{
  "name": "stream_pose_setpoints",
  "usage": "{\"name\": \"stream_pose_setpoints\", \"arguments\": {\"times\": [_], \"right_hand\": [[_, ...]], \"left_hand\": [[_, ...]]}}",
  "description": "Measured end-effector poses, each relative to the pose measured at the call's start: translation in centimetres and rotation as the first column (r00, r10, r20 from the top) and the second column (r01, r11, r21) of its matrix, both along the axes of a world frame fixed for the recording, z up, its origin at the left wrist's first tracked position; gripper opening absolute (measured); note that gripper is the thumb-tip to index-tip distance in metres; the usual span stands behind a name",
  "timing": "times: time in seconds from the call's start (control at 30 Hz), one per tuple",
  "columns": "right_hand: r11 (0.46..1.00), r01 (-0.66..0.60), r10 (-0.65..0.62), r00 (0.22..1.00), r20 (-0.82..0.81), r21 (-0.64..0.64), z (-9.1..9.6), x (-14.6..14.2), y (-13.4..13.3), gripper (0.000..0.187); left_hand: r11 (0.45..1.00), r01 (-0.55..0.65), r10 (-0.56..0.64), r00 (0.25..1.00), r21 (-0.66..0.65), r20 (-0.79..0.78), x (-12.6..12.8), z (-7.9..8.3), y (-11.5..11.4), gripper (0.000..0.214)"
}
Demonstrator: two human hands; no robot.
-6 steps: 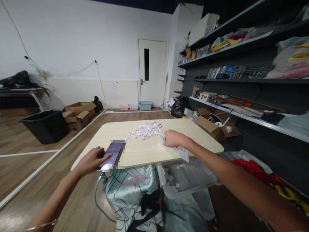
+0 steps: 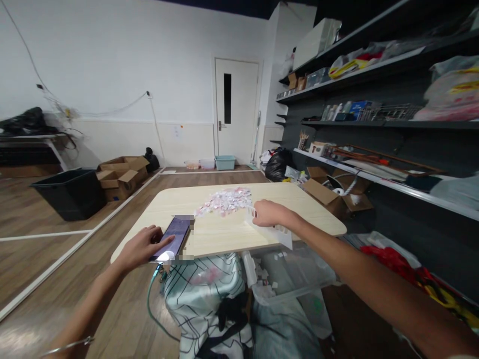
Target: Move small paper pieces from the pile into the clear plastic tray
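At the bottom left, a thin bracelet (image 2: 71,345) sits on the left wrist. At the bottom middle is a pale cloth (image 2: 187,294) with black lines, and a green cord (image 2: 149,301) hangs to the left of it. Just right of the cloth is a clear box (image 2: 299,271) with little white bits (image 2: 262,279) inside.

Above these is a light wooden table (image 2: 213,234). Left of the middle, the left hand (image 2: 144,244) is at the side of a phone (image 2: 177,232) lying near the table's front edge. Its thumb rests on the screen and its other fingers are bent. I cannot tell if it grips the phone.

Right of the middle, the right hand (image 2: 271,214) is curled up tight, holding the top of a white piece with holes (image 2: 267,233). The low corner of that piece pokes past the table's front edge, over the clear box.

Farther back on the table, in the middle of the frame, is a flat, messy heap of small paper bits (image 2: 226,201), white and pink. It lies near the right hand.

Beyond the table, a black tub (image 2: 69,194) and brown boxes (image 2: 121,174) stand at the left. Full shelves (image 2: 374,124) fill the upper right. Far back, a blue bin (image 2: 225,162) sits by a white door (image 2: 239,109).
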State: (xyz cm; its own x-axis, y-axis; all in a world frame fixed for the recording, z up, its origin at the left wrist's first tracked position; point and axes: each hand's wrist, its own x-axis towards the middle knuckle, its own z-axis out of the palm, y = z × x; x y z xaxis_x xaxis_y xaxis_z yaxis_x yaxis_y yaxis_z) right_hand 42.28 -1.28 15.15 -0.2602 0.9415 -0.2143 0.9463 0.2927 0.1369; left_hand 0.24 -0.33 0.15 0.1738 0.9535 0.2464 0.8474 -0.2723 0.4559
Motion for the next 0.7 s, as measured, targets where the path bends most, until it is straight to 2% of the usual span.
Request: {"name": "stream_pose_setpoints", "arguments": {"times": [0.37,0.7], "right_hand": [[0.991,-0.131,0.131,0.99,0.042,-0.007,0.4,0.4,-0.2,0.039],[0.969,-0.245,0.246,0.969,0.029,-0.033,0.6,1.4,0.1,0.029]], "left_hand": [[0.999,-0.023,0.023,1.0,-0.023,-0.002,0.3,0.2,-0.2,0.066],[1.0,-0.014,0.014,1.0,-0.018,0.0,0.1,0.0,-0.2,0.067]]}}
